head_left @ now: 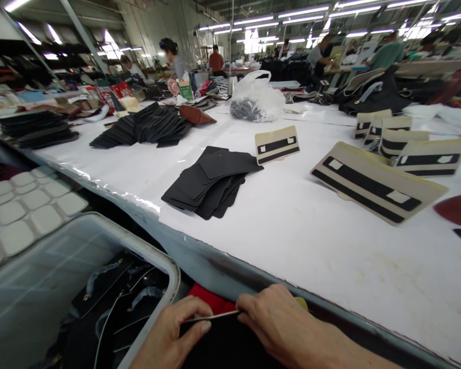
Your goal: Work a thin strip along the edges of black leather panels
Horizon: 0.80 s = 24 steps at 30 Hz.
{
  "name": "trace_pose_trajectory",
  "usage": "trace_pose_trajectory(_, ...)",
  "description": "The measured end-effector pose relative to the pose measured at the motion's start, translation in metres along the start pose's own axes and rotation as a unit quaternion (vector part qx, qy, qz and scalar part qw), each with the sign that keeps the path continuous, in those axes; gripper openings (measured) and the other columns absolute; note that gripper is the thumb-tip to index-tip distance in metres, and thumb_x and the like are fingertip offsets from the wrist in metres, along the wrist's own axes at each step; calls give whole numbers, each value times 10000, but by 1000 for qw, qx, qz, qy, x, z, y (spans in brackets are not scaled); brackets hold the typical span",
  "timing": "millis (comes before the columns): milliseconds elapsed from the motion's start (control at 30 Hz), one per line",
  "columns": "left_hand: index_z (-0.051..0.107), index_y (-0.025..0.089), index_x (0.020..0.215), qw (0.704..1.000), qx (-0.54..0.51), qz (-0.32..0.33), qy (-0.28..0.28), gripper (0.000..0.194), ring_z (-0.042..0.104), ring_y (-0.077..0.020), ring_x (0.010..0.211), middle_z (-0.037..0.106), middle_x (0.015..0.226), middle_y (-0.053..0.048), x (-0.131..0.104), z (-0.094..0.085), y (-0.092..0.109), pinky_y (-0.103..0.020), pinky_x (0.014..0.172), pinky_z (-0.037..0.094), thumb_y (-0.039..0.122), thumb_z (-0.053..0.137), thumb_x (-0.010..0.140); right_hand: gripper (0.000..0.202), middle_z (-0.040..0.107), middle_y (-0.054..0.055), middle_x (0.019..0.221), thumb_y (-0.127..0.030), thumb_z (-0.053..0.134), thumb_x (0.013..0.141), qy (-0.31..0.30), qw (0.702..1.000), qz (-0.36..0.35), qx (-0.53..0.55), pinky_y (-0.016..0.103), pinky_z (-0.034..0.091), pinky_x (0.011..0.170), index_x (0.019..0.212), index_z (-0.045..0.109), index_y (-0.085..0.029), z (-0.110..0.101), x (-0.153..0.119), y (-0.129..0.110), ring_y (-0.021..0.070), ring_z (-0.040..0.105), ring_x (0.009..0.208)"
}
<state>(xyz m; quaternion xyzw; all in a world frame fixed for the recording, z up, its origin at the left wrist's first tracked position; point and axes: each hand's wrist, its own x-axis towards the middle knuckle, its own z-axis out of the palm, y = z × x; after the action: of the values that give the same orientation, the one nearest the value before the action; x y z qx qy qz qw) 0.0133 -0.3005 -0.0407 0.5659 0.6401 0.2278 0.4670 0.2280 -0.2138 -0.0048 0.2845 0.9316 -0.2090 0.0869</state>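
Black leather piece (223, 341) sits low at the near edge of a long white worktable (311, 241), held below the table's lip between two bare hands. Left hand (172, 333) pinches its upper edge with thumb and fingers closed on it. Right hand (284, 320) also grips that edge, and a thin, pale metal tool (211, 318) lies along the edge between the two hands; which hand holds it I cannot tell. Just to the left stands a grey plastic bin (161, 266) holding more dark pieces. A fan of black cut pieces (211, 182) lies further up the table. To work the edge cleanly, a steady pinch and a taut, level edge would seem to serve best.
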Motion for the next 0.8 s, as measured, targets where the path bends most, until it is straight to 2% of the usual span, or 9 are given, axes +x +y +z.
trace_pose_trajectory(133, 709, 212, 846, 1000, 21, 1, 7, 165, 652, -192, 827, 722, 853, -1, 1, 2, -3, -255, 760, 443, 273, 564, 895, 211, 702, 23, 670, -210, 479, 993, 21, 1000, -15, 12, 328, 188, 493, 840, 624, -203, 9, 1, 4, 227, 651, 551)
trace_pose_trajectory(300, 748, 243, 921, 996, 79, 19, -26, 166, 666, -193, 938, 756, 960, 11, 7, -2, 6, -240, 845, 437, 216, 587, 895, 212, 708, 27, 671, -182, 485, 969, 7, 1000, -17, 15, 320, 195, 483, 821, 637, -195, 13, 5, 3, 208, 643, 548)
trace_pose_trajectory(467, 754, 229, 800, 994, 88, 15, -67, 204, 674, -170, 781, 753, 792, 32, 21, 7, 19, -224, 693, 406, 197, 578, 898, 181, 709, 21, 673, -110, 497, 913, 0, 999, -41, 5, 323, 197, 470, 825, 634, -190, 16, 13, 2, 201, 642, 547)
trace_pose_trajectory(600, 700, 200, 696, 996, 61, 15, -69, 257, 618, -145, 670, 666, 657, 50, 22, 12, 15, -213, 611, 368, 220, 559, 910, 193, 696, 6, 632, -178, 513, 955, 9, 999, -38, 5, 323, 163, 445, 798, 623, -204, 15, 10, 1, 204, 642, 521)
trace_pose_trajectory(700, 695, 192, 721, 994, 76, 29, -76, 285, 597, -138, 655, 644, 662, 46, 17, 1, 15, -205, 611, 372, 262, 526, 940, 131, 713, 17, 681, -215, 546, 968, 9, 1000, -26, -13, 327, 144, 437, 866, 627, -196, 10, 4, -3, 221, 655, 524)
trace_pose_trajectory(800, 744, 207, 809, 989, 114, 19, -97, 275, 628, -146, 695, 701, 725, 34, 11, -16, 21, -196, 634, 390, 275, 519, 951, 145, 701, 26, 684, -219, 542, 981, 8, 1000, -26, -3, 324, 156, 439, 863, 618, -182, 6, 0, -4, 216, 647, 518)
